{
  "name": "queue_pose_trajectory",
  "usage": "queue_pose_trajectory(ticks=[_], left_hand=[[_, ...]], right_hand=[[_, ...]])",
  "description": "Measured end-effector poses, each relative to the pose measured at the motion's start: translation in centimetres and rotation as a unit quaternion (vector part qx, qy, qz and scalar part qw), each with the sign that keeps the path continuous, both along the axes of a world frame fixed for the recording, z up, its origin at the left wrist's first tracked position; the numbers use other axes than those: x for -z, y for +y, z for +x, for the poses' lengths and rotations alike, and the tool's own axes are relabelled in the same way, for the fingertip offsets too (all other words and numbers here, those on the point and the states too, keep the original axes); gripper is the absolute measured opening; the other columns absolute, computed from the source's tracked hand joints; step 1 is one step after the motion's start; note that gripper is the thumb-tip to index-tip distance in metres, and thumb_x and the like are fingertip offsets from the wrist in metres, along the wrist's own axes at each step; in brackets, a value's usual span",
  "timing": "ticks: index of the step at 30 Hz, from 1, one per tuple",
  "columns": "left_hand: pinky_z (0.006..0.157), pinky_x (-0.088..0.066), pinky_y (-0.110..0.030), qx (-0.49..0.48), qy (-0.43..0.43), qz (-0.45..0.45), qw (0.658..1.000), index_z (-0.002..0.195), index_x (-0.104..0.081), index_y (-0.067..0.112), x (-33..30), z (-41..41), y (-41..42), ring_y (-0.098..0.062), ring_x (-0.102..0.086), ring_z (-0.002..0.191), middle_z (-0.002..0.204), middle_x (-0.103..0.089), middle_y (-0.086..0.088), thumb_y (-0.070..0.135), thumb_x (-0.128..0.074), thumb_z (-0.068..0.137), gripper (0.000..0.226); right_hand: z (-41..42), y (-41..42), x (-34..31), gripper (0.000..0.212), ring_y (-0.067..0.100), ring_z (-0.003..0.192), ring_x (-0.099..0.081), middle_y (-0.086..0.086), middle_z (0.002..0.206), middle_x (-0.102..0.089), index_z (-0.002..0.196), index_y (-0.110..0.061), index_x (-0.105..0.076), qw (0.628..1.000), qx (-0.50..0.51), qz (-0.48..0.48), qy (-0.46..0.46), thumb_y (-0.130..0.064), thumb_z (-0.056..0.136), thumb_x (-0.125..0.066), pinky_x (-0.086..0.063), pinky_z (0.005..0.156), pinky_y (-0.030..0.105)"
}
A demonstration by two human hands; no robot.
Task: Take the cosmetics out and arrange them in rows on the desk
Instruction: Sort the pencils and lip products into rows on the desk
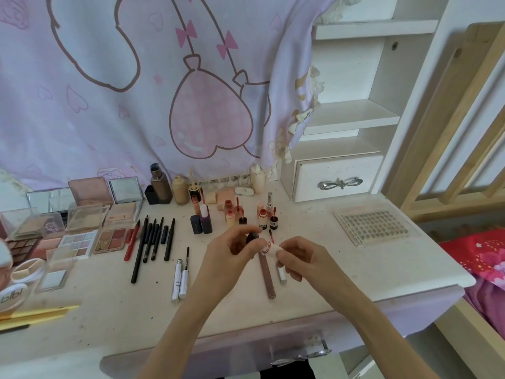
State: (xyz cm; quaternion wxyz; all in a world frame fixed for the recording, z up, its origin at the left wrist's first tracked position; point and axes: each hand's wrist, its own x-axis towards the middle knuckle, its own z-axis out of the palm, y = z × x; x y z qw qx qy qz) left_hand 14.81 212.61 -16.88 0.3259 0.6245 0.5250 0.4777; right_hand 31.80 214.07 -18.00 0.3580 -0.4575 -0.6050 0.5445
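Note:
Both hands meet over the middle of the white desk [355,269]. My left hand [232,246] pinches a small dark-capped lip tube [252,237]. My right hand [299,255] grips the white, red-printed end of a small tube [269,248] that touches it. Whether these are one item or two I cannot tell. A long brown lip gloss [267,277] and a silver cap [282,274] lie just below the hands. Small lip tints [262,217] stand behind. Black and red pencils [153,239] lie in a row to the left, beside open palettes [110,240].
Two silver mascara tubes [180,280] lie left of my left forearm. Foundation bottles [161,184] stand at the back by the pink curtain. A white drawer unit [336,179] and a patterned sheet [373,227] sit at the right. Compacts [27,272] crowd the far left edge.

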Motion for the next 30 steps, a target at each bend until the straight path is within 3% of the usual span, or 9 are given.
queue_pose_trajectory(ticks=[3, 7, 11, 17, 22, 24, 27, 30], left_hand=[[0.066, -0.047, -0.015, 0.015, -0.049, -0.011, 0.999, 0.105, -0.054, 0.037, -0.5, 0.2, 0.1, 0.001, -0.053, 0.063, 0.066, -0.058, 0.01, 0.017, -0.068, 0.079, 0.035], [0.063, -0.041, -0.012, 0.007, 0.036, -0.007, 0.999, 0.093, -0.056, 0.044, -0.3, 0.6, 0.0, -0.002, -0.046, 0.066, 0.078, -0.05, 0.013, 0.024, -0.068, 0.08, 0.027], [0.061, -0.038, -0.012, -0.005, 0.027, 0.011, 1.0, 0.08, -0.061, 0.04, -0.5, 0.8, -0.1, 0.001, -0.043, 0.063, 0.083, -0.049, 0.013, 0.024, -0.068, 0.08, 0.018], [0.06, -0.037, -0.01, 0.039, 0.037, 0.018, 0.998, 0.085, -0.058, 0.034, -1.0, 1.0, -0.8, 0.005, -0.043, 0.062, 0.073, -0.055, 0.029, 0.02, -0.064, 0.085, 0.016], [0.068, -0.039, -0.011, 0.026, 0.052, 0.026, 0.998, 0.085, -0.057, 0.038, -0.7, 1.0, -0.9, 0.004, -0.046, 0.072, 0.08, -0.058, 0.026, 0.02, -0.065, 0.083, 0.02], [0.068, -0.039, -0.01, 0.013, 0.071, 0.043, 0.996, 0.087, -0.057, 0.035, -0.6, 0.7, -1.0, 0.004, -0.048, 0.074, 0.08, -0.059, 0.019, 0.017, -0.066, 0.081, 0.021], [0.072, -0.044, -0.014, 0.027, 0.119, 0.07, 0.99, 0.091, -0.056, 0.029, -0.6, 0.7, -0.9, -0.004, -0.052, 0.078, 0.086, -0.058, 0.011, 0.017, -0.065, 0.081, 0.018], [0.076, -0.046, -0.019, 0.043, 0.144, 0.074, 0.986, 0.091, -0.051, 0.033, -0.6, 1.2, -1.2, -0.006, -0.052, 0.081, 0.089, -0.054, 0.01, 0.018, -0.063, 0.084, 0.02]], right_hand=[[-0.2, -0.1, 0.7, 0.01, 0.013, 0.066, -0.056, 0.01, 0.08, -0.069, 0.095, -0.007, -0.065, 0.996, 0.006, -0.033, 0.078, -0.007, 0.087, -0.06, -0.045, 0.06, 0.021], [-0.4, 0.1, 0.8, 0.023, 0.017, 0.071, -0.06, 0.006, 0.079, -0.07, 0.103, 0.0, -0.064, 0.972, 0.004, -0.08, 0.22, -0.006, 0.081, -0.058, -0.05, 0.066, 0.024], [-0.5, -0.2, 0.3, 0.021, 0.017, 0.069, -0.064, 0.006, 0.081, -0.072, 0.1, -0.002, -0.067, 0.974, -0.02, -0.071, 0.215, -0.004, 0.081, -0.057, -0.051, 0.065, 0.022], [-0.2, -0.6, -0.2, 0.018, 0.017, 0.071, -0.064, 0.006, 0.076, -0.071, 0.091, -0.01, -0.073, 0.989, -0.003, -0.027, 0.148, 0.0, 0.084, -0.06, -0.05, 0.069, 0.025], [0.3, -1.0, -0.4, 0.013, 0.014, 0.061, -0.06, 0.004, 0.069, -0.07, 0.09, -0.008, -0.07, 0.996, -0.001, -0.002, 0.088, -0.002, 0.087, -0.059, -0.049, 0.061, 0.022], [0.7, -1.2, -0.9, 0.009, 0.013, 0.055, -0.053, 0.006, 0.066, -0.067, 0.091, -0.006, -0.066, 0.994, 0.007, 0.006, 0.112, -0.012, 0.089, -0.06, -0.044, 0.054, 0.021], [1.0, -1.0, -2.0, 0.023, 0.009, 0.046, -0.042, 0.002, 0.055, -0.057, 0.085, -0.009, -0.062, 0.99, 0.047, 0.028, 0.128, -0.032, 0.085, -0.064, -0.035, 0.046, 0.018], [0.7, -0.6, -2.7, 0.018, 0.006, 0.04, -0.036, -0.005, 0.045, -0.047, 0.077, -0.006, -0.061, 0.989, 0.084, 0.055, 0.109, -0.021, 0.088, -0.059, -0.03, 0.043, 0.016]])
